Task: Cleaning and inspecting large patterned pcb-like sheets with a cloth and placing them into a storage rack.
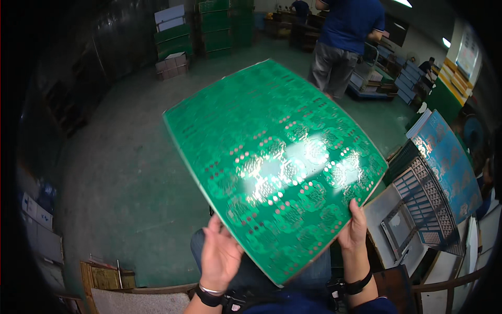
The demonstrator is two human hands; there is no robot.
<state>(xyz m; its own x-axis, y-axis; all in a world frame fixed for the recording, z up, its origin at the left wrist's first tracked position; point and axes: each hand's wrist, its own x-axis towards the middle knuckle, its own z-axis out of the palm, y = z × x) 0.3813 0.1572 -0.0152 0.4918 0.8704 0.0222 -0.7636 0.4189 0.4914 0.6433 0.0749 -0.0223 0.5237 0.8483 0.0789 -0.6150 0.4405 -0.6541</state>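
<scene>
A large green circuit board panel (251,141) is held up in front of me at a tilt, its shiny face toward me, with rows of copper-coloured pads and bright light reflections. My right hand (355,228) grips its lower right edge, thumb upright at the face and fingers hidden behind. At the lower left edge, my left hand (222,261) supports the panel; some fingers pass behind it and the fingertips that show are slightly blurred.
To the right, a blue panel (449,162) and a dark patterned panel (426,193) stand upright beside a white case-like frame (389,230). A person in a blue shirt (350,26) stands ahead near stacked boards (371,81). Green crates (214,26) are at the back.
</scene>
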